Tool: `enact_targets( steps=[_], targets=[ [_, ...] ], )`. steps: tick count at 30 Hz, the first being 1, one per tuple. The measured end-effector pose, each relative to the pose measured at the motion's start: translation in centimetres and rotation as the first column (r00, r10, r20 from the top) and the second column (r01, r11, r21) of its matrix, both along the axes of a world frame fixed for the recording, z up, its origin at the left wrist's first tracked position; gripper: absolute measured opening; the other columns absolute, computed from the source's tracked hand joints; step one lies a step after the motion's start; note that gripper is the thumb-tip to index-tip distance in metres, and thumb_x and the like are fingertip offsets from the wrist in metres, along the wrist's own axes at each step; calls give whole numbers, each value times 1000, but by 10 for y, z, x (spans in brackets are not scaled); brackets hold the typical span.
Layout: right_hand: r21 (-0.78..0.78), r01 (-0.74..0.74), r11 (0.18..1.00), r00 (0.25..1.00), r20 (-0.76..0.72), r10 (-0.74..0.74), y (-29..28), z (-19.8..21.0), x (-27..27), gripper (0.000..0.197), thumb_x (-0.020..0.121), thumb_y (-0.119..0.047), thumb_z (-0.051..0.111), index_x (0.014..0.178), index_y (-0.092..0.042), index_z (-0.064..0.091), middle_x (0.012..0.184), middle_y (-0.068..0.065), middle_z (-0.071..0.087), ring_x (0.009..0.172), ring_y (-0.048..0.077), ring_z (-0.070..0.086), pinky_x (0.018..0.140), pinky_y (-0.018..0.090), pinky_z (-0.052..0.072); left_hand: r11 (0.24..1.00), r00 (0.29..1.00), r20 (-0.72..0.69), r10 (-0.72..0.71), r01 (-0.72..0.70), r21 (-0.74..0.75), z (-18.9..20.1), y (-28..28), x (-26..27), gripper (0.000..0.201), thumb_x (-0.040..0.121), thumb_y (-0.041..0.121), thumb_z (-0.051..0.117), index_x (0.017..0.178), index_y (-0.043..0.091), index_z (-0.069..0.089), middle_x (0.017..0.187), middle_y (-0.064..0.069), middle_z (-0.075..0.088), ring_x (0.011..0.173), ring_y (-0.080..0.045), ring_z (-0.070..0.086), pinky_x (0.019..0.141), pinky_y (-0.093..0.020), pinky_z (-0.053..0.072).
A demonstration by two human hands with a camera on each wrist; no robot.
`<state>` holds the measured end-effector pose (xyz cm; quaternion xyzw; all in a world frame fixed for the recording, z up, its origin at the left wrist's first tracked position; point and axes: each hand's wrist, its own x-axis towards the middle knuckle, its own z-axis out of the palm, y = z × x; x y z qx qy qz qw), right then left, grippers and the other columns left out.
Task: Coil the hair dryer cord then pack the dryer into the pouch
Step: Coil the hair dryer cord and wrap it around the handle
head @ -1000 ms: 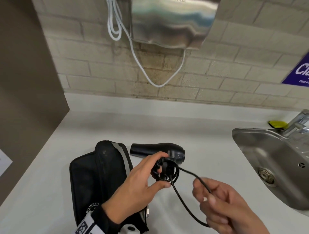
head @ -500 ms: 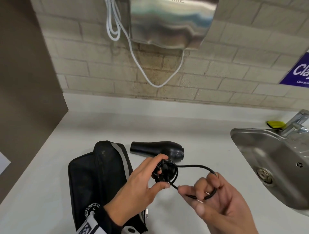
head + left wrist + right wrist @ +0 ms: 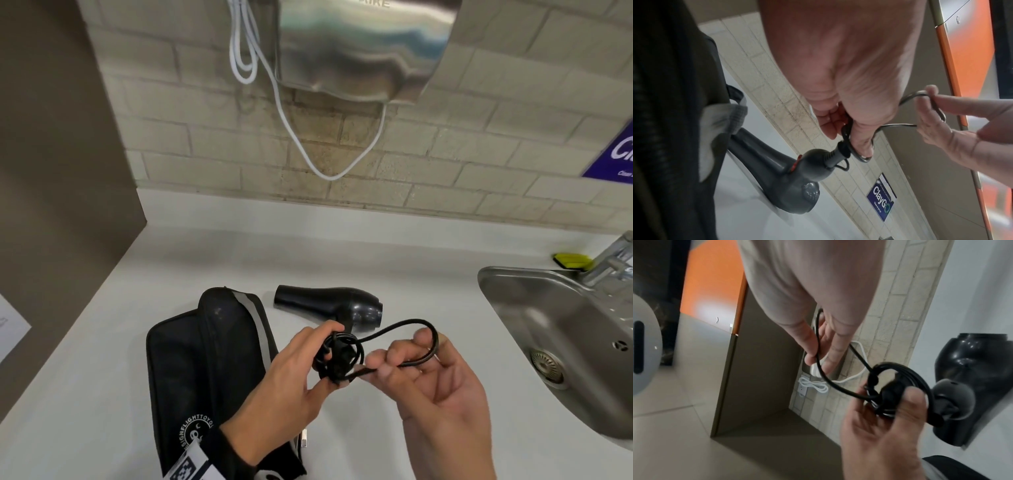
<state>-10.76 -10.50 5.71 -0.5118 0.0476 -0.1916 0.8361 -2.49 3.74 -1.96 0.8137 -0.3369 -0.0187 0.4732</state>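
A black hair dryer [image 3: 330,306] lies on the white counter [image 3: 411,274], nozzle pointing left. Just in front of it my left hand [image 3: 301,363] pinches a small coil of the black cord [image 3: 339,359] between thumb and fingers. A last loop of cord [image 3: 411,325] runs right from the coil around the fingers of my right hand [image 3: 421,363], which pinches it. The black pouch [image 3: 205,370] lies to the left of the dryer, partly under my left forearm. In the left wrist view the dryer [image 3: 789,183] lies below the coil [image 3: 849,139]. The right wrist view shows the coil [image 3: 898,386] in the left hand.
A steel sink [image 3: 565,342] with a tap [image 3: 613,260] is set into the counter at the right. A yellow-green sponge [image 3: 572,261] lies behind it. A metal hand dryer [image 3: 359,51] with a white cable [image 3: 308,147] hangs on the brick wall. A brown panel [image 3: 61,171] bounds the left.
My right hand has risen and moved towards the coil, bringing the loose cord up into a short loop around its fingers. The left hand keeps its hold on the coil.
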Motion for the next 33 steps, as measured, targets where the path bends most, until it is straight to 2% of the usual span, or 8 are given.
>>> enact_targets(
  steps=[3, 8, 12, 15, 20, 23, 28, 33],
  targets=[
    [107, -28, 994, 1000, -6, 29, -9, 12, -3, 73, 34, -23, 97, 99, -4, 68, 67, 13, 63, 52, 23, 58, 53, 29, 52, 999, 1000, -16, 12, -11, 31, -1, 3, 3, 66, 89, 23, 72, 136, 49, 34, 103, 20, 52, 108, -2, 52, 91, -9, 44],
    [201, -111, 973, 984, -113, 135, -31, 30, -10, 63, 27, -23, 92, 84, -8, 73, 63, 10, 55, 40, 12, 36, 34, 20, 31, 998, 998, -65, -18, 23, 66, 3, 5, 4, 59, 92, 35, 68, 129, 58, 28, 103, 24, 47, 110, 2, 47, 90, -2, 36],
    [-109, -98, 989, 951, -302, 61, -43, 32, -12, 66, 40, -57, 89, 76, -11, 58, 57, 4, 44, 43, 11, 27, 37, 20, 26, 986, 988, -90, -128, 136, 93, 5, 5, 2, 58, 98, 21, 58, 129, 57, 25, 109, 22, 42, 107, -3, 50, 90, -18, 47],
    [-306, -92, 948, 947, -322, -12, -49, 29, -13, 64, 50, -66, 81, 70, -11, 56, 57, 4, 44, 44, 13, 29, 39, 19, 32, 976, 976, -106, -193, 202, 79, 7, 4, 0, 52, 97, 13, 50, 131, 47, 31, 108, 13, 43, 91, -15, 53, 76, -29, 52],
    [-371, -38, 928, 964, -259, -65, -55, 25, -9, 29, 82, -30, 59, 80, -4, 70, 65, 10, 56, 57, 20, 41, 48, 24, 40, 998, 996, -69, -58, 56, -42, 4, -6, -3, 22, 98, 37, 55, 115, 46, 44, 104, 26, 49, 98, 3, 52, 78, -11, 43],
    [-480, 0, 877, 960, -246, -134, -57, 21, -3, 22, 93, -12, 53, 86, -9, 74, 69, 8, 63, 59, 23, 45, 50, 21, 42, 996, 996, -84, -9, 2, -84, 5, -10, 0, 14, 99, 27, 58, 107, 36, 51, 92, 20, 51, 84, 9, 54, 70, -5, 41],
    [-725, 43, 688, 968, -140, -208, -49, 9, 1, 23, 89, -9, 64, 92, -31, 70, 75, -6, 66, 56, 14, 50, 55, 12, 43, 994, 997, -77, 21, -29, -106, 8, -7, 1, 8, 100, 23, 56, 105, 28, 54, 87, 17, 51, 77, 4, 55, 66, -6, 40],
    [-979, 86, 186, 982, 53, -179, -44, -5, 7, 13, 89, -32, 64, 101, -31, 68, 86, -16, 61, 61, 3, 53, 61, 7, 40, 994, 996, -94, -2, -8, -106, 7, -7, -2, 8, 100, 30, 51, 107, 28, 52, 84, 18, 50, 77, 14, 54, 67, -3, 39]
  ],
)
